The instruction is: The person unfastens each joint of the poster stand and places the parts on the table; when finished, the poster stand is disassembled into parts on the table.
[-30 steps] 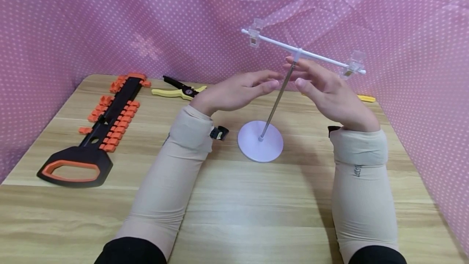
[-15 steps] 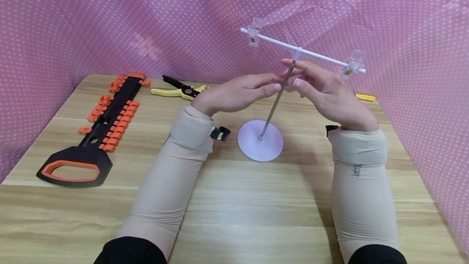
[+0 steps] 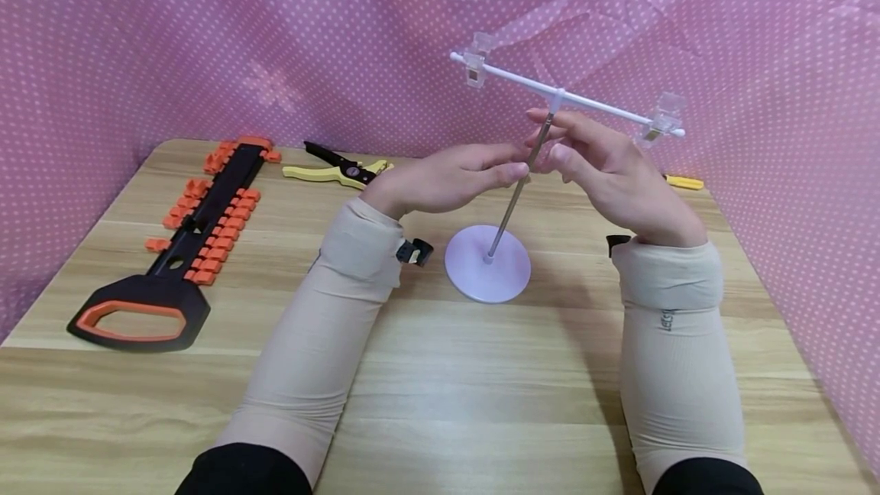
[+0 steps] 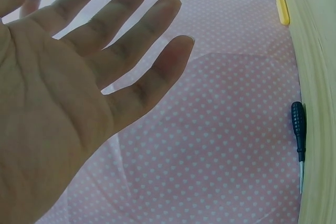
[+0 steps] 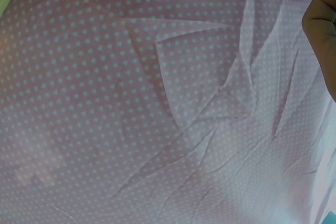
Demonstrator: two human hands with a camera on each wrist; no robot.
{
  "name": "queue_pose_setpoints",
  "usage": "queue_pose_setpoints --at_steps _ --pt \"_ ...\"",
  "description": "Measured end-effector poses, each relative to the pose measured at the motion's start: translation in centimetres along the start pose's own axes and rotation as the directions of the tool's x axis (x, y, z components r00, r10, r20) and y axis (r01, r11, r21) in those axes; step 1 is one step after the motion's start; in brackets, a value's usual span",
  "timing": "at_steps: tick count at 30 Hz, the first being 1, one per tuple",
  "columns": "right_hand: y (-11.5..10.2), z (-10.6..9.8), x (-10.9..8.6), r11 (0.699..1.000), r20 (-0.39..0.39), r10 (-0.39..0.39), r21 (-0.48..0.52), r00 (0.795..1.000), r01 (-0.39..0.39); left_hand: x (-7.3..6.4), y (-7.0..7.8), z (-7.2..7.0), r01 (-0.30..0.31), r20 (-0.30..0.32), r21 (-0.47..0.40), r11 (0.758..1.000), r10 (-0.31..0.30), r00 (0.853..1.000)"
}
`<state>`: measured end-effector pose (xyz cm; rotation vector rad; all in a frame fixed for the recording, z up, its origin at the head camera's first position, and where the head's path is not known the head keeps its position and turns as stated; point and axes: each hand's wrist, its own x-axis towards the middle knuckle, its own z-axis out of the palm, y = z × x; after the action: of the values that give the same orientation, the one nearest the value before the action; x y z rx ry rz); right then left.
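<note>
On the wooden table point(image 3: 440, 418) a white stand point(image 3: 509, 212) is standing between the left hand point(image 3: 454, 178), spreading its fingers, and the right hand point(image 3: 615, 170), arching relaxed fingers behind the rod point(image 3: 501, 229), contact unclear, 2 clear clips point(image 3: 475, 71) sitting on the crossbar point(image 3: 522, 80).

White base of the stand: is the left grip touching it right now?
Apart. The head view shows bare tabletop between the left grip and the white base.
</note>
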<state>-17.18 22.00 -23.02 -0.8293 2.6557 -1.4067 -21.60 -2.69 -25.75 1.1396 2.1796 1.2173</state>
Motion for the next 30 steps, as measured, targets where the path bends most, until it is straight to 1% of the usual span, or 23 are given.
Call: queue_pose_setpoints --at_steps 7,10,18,23,26,30 --pt "-0.1 0.2 0.1 0.998 0.006 -0.060 0.016 0.998 0.060 0.0 -0.1 0.3 0.013 0.014 0.005 1.000 -0.013 1.000" --pt "-0.1 0.3 0.1 0.997 0.003 -0.076 0.030 0.997 0.076 0.1 0.0 0.4 0.010 0.020 0.009 1.000 -0.010 1.000" --pt "-0.3 1.2 0.3 0.993 -0.062 -0.098 0.065 0.993 0.102 0.3 -0.1 0.5 -0.023 0.019 0.007 1.000 0.023 1.000" --pt "-0.4 1.7 0.4 0.993 -0.107 -0.093 0.067 0.990 0.100 0.4 0.0 0.6 -0.016 0.018 0.014 1.000 0.015 1.000" --pt "-0.5 1.9 0.6 0.991 -0.117 -0.091 0.084 0.989 0.101 0.4 0.0 0.6 -0.017 0.018 0.017 1.000 0.017 1.000" --pt "-0.5 2.1 0.7 0.986 -0.115 -0.101 0.120 0.988 0.115 0.5 -0.1 0.6 -0.034 0.031 0.014 0.999 0.033 0.999"
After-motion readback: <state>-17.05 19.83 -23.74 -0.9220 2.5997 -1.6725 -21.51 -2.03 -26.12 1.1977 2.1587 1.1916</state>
